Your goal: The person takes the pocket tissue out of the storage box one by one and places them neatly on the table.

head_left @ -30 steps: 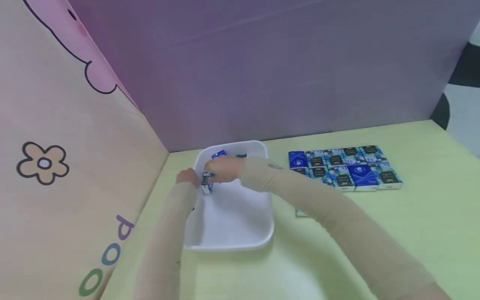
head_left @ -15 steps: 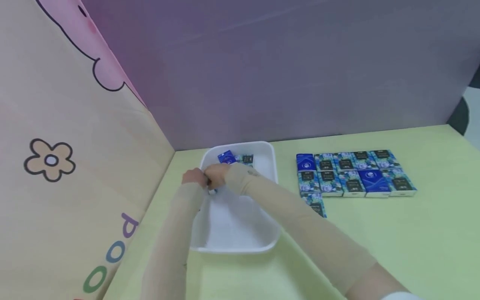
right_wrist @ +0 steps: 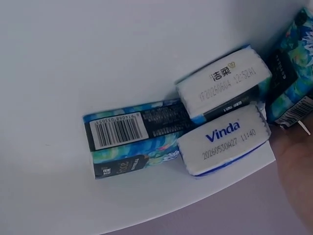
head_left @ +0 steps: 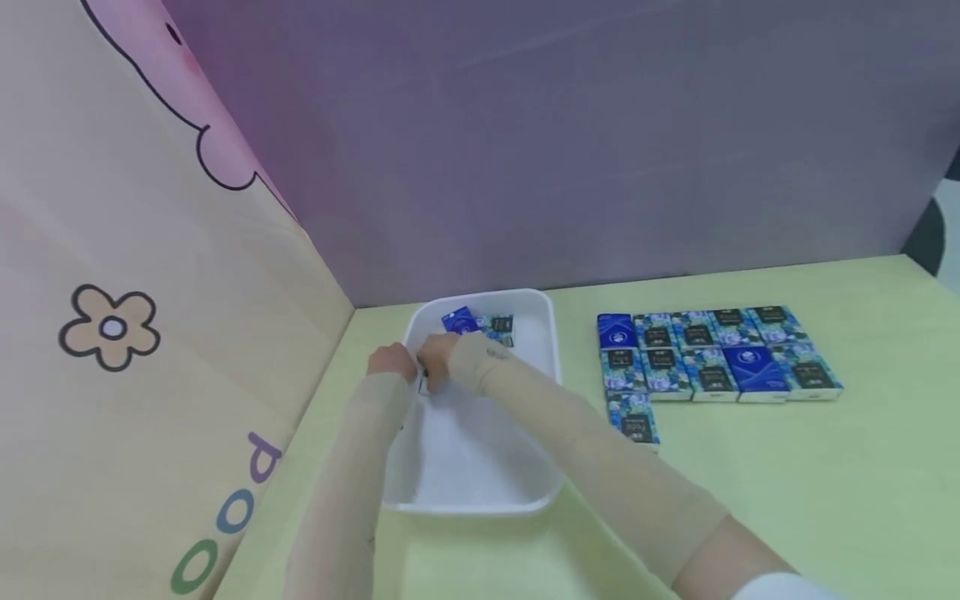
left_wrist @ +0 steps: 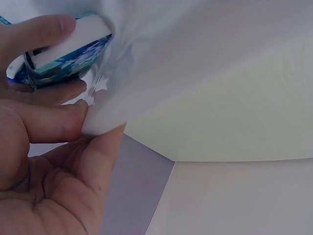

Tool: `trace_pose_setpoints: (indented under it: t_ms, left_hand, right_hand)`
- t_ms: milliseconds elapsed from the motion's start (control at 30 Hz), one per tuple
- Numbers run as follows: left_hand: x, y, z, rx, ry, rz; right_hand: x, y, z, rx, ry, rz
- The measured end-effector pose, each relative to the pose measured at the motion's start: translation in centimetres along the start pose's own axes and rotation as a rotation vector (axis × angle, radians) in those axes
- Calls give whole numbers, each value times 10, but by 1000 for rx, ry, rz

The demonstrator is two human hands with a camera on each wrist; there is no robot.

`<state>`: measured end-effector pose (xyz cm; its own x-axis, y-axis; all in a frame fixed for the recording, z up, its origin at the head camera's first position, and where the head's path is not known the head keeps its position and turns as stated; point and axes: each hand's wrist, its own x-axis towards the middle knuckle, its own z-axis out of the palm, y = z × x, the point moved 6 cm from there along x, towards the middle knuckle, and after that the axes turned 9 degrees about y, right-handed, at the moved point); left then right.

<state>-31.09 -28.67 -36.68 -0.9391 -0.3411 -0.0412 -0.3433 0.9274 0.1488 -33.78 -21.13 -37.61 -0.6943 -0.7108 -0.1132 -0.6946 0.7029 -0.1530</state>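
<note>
My left hand [head_left: 392, 360] pinches the left rim of a white plastic basin [head_left: 557, 354]; the left wrist view shows its thumb and finger on that rim. Inside, my right hand [head_left: 437, 360] grips a floral pocket tissue pack [left_wrist: 73, 56] by the basin's left wall, its fingers hiding part of the pack. Behind it in the basin lie a blue tissue pack [head_left: 461, 320] and floral packs [head_left: 501, 323]. The right wrist view shows a Vinda tissue pack [right_wrist: 222, 144] against a white-ended pack [right_wrist: 225, 83], beside a floral pack with a barcode [right_wrist: 122, 134].
Right of the basin, floral and blue tissue packs [head_left: 708, 371] lie in two tight rows, with one floral pack [head_left: 633, 419] starting a third. The pale green table [head_left: 750, 500] meets a purple-grey backdrop [head_left: 562, 150] behind and a printed panel [head_left: 187, 333] at left.
My right hand has drawn in beside the left hand, covering more of the floral tissue pack. The packs at the basin's back now show. The head view has shifted slightly.
</note>
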Motion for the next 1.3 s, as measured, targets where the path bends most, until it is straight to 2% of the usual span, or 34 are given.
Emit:
trace_pose_setpoints:
  t_ms: [167,367,767,967,1300]
  left_hand:
    - [3,-2,6,-10,7,-1]
    - [6,-3,5,-15,14,-8]
    - [4,-2,5,0,12,-18]
    - [-2,0,3,-13,-14,-28]
    - [-4,3,-2,9,13,-9]
  right_hand:
    - [4,5,11,-7,-27,40]
    - [9,5,11,-81,-24,-9]
    - [4,2,9,-108,0,-66]
    - [-2,1,7,-102,10,-71]
    - [-9,0,0,-211,75,-143]
